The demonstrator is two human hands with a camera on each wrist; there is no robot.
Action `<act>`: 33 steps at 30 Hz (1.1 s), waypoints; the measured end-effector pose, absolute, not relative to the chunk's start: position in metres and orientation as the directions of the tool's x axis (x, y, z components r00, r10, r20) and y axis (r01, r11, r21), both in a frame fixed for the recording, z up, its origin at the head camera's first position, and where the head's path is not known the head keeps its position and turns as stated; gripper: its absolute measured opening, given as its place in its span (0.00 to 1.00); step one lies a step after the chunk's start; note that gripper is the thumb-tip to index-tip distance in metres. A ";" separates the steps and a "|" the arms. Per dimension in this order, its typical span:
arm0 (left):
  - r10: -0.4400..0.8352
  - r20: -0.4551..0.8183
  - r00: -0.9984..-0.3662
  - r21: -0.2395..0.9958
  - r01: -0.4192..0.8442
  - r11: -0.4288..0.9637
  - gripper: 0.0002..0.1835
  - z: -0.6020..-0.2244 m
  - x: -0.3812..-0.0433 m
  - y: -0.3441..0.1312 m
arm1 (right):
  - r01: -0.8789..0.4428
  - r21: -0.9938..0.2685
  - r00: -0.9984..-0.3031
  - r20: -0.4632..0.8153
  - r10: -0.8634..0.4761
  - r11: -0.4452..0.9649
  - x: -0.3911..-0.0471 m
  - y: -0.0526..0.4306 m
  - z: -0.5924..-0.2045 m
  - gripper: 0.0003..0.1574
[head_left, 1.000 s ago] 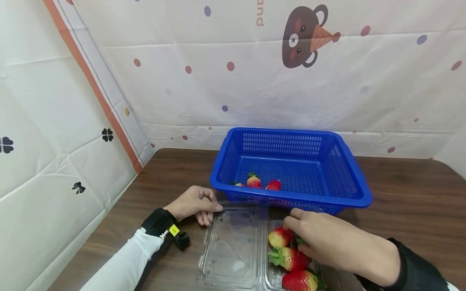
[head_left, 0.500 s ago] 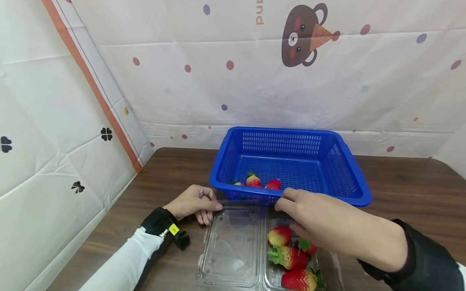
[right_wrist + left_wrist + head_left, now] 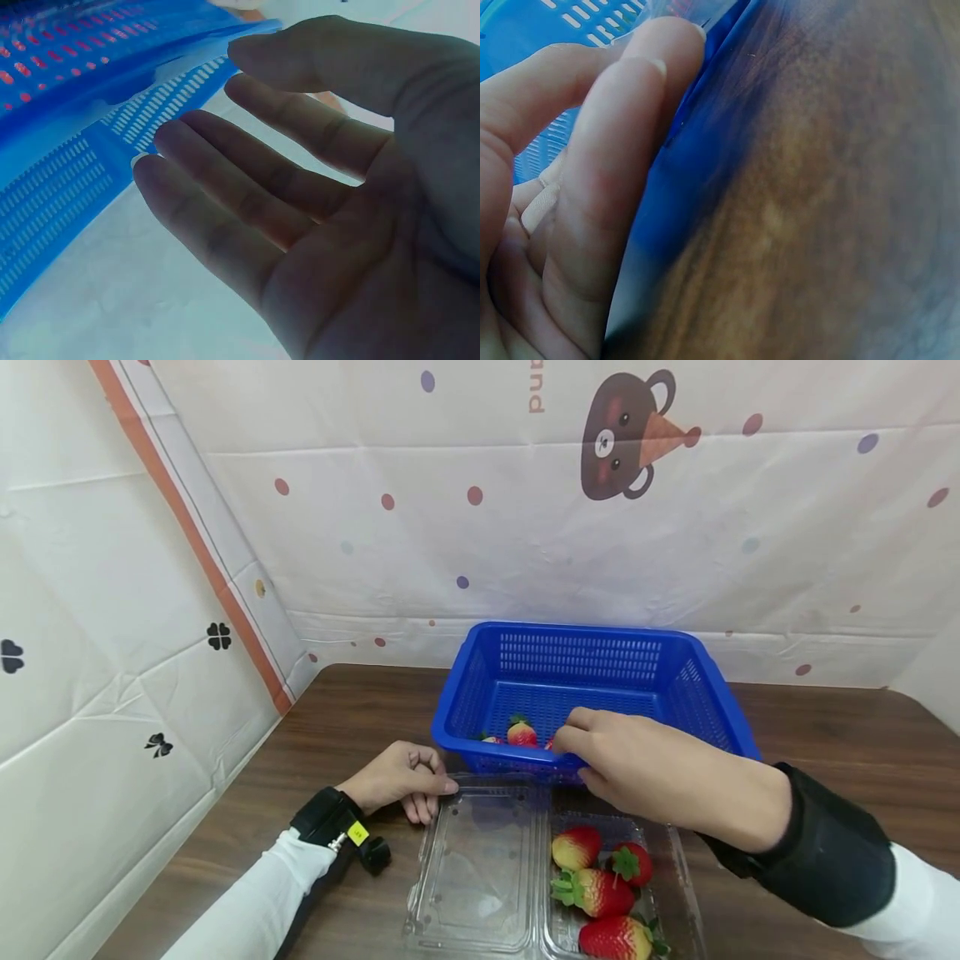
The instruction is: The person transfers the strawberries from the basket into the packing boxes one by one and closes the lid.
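Note:
A clear plastic clamshell box lies opened flat in front of the basket, its lid [image 3: 480, 868] on the left. My left hand [image 3: 408, 781] pinches the lid's far left corner between thumb and fingertips; in the left wrist view clear plastic shows at those fingertips [image 3: 664, 45]. Several strawberries [image 3: 600, 893] rest in the box's right half. My right hand [image 3: 637, 760] is over the front rim of the blue basket [image 3: 585, 652], its fingers apart and loosely bent, holding nothing in the right wrist view. A few strawberries [image 3: 522, 733] sit in the basket's front left, partly hidden by the rim and hand.
Brown wood-grain table [image 3: 360, 706] lies under everything. Behind it hangs a white patterned sheet [image 3: 375, 560], with another sheet [image 3: 112, 760] along the left. Each wrist wears a black band [image 3: 326, 818].
My right hand has moved from the strawberries in the box up and away to the basket's front rim, uncovering a strawberry with its leaves up. My left hand has stayed at the lid.

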State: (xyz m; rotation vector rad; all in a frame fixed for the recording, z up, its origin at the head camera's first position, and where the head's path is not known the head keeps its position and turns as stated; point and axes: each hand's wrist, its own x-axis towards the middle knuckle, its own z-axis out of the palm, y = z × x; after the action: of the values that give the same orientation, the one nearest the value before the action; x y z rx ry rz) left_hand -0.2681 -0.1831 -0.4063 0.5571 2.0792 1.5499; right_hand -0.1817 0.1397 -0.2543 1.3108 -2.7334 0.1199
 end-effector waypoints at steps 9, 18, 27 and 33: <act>0.564 -0.141 -0.814 0.955 0.039 0.295 0.18 -0.407 -0.266 -0.183 | -0.773 -0.038 -0.631 0.152 -0.761 0.634 -0.207 0.129 -0.259 0.11; 0.575 -0.131 -0.808 0.954 0.055 0.295 0.18 -0.405 -0.267 -0.183 | -0.739 -0.039 -0.671 0.119 -0.731 0.672 -0.220 0.128 -0.264 0.12; 0.579 -0.131 -0.804 0.958 0.048 0.284 0.17 -0.406 -0.266 -0.183 | -0.734 -0.054 -0.679 0.074 -0.731 0.677 -0.230 0.129 -0.268 0.13; 0.597 -0.107 -0.795 0.968 0.054 0.245 0.15 -0.404 -0.266 -0.182 | -0.707 -0.088 -0.706 0.019 -0.708 0.702 -0.236 0.130 -0.267 0.16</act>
State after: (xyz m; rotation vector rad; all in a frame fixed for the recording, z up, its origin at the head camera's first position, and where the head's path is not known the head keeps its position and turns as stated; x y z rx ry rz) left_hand -0.2656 -0.1821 -0.4043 0.5929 2.0639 1.5774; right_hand -0.2361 0.1298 -0.2673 1.2112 -2.9133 0.1394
